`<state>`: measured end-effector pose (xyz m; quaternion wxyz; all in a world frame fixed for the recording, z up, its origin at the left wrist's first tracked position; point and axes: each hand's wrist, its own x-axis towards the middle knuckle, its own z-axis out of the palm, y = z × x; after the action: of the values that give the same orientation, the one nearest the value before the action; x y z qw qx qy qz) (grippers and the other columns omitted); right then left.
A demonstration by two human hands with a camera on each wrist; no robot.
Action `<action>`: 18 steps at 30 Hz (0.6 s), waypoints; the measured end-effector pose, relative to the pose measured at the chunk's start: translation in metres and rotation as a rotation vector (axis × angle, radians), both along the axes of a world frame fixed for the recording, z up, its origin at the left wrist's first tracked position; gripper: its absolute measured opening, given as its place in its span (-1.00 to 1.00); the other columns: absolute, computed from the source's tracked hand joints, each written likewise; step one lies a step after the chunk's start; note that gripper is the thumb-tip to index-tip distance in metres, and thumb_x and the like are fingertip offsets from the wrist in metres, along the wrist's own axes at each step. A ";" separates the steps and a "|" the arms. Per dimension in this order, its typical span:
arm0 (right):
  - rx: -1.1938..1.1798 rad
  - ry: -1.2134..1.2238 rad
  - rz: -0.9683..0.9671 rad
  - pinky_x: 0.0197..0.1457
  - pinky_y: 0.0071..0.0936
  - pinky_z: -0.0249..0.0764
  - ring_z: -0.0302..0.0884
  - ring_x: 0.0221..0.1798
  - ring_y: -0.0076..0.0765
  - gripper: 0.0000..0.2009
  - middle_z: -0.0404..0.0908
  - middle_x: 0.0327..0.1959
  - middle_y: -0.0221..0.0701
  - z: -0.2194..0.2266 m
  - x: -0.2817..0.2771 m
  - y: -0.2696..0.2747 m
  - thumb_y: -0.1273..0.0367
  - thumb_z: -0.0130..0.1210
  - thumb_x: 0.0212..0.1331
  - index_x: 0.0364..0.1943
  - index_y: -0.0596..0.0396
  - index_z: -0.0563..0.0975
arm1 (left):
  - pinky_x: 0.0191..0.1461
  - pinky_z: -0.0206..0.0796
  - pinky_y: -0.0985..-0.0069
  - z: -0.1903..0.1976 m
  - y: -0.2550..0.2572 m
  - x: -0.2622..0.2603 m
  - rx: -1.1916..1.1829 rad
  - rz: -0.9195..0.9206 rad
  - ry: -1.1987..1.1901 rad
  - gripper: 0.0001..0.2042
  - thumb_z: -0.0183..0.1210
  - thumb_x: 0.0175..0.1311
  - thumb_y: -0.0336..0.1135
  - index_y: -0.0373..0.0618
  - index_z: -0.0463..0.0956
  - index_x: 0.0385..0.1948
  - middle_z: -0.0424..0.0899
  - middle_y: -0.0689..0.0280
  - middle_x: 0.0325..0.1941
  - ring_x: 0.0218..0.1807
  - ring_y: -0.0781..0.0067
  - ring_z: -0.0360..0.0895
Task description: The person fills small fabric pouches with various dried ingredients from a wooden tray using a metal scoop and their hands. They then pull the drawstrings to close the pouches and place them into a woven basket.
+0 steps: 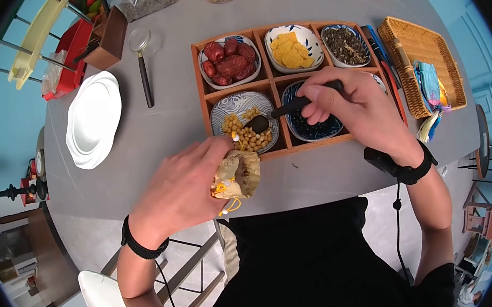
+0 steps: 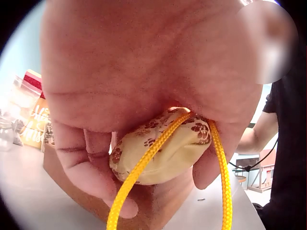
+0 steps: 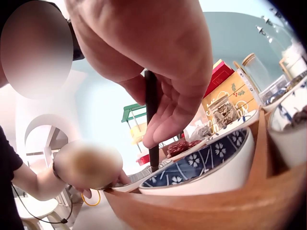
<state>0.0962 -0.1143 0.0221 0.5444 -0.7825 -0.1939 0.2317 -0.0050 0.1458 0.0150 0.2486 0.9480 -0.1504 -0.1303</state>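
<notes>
In the head view my right hand (image 1: 350,102) grips the black handle of a spoon (image 1: 306,101), whose dark bowl rests among yellow beans (image 1: 240,124) in the front left dish (image 1: 244,101). My left hand (image 1: 181,186) holds a small cream pouch (image 1: 242,174) with yellow cords, its mouth open, at the front edge of the wooden tray (image 1: 304,146). The left wrist view shows the pouch (image 2: 160,148) between thumb and fingers, two yellow cords (image 2: 144,167) hanging across it. In the right wrist view the fingers (image 3: 168,120) pinch the dark handle (image 3: 151,105). The spoon's bowl is hidden there.
Other tray dishes hold red dates (image 1: 230,63), yellow pieces (image 1: 291,50), dark dried leaves (image 1: 345,46) and black beans (image 1: 315,129). Left of the tray are a white dish (image 1: 95,120) and a magnifying glass (image 1: 143,68). A wicker basket (image 1: 425,47) with small pouches stands at the right.
</notes>
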 end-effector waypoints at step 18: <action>0.287 0.263 -0.345 -0.29 -0.59 0.58 0.65 -0.45 -0.45 -0.71 0.68 -0.44 -0.25 -0.026 -0.005 -0.004 0.29 0.00 0.42 -0.18 0.30 0.58 | 0.08 0.44 0.37 -0.011 0.021 -0.012 -0.415 0.202 0.034 -0.38 0.38 -0.11 -0.52 -0.16 0.32 0.09 0.63 0.15 0.04 -0.03 0.06 0.62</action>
<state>0.0915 -0.1186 -0.0038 0.7019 -0.6819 -0.0159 0.2054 -0.0167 0.1665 0.0039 0.4523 0.8845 -0.0742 -0.0869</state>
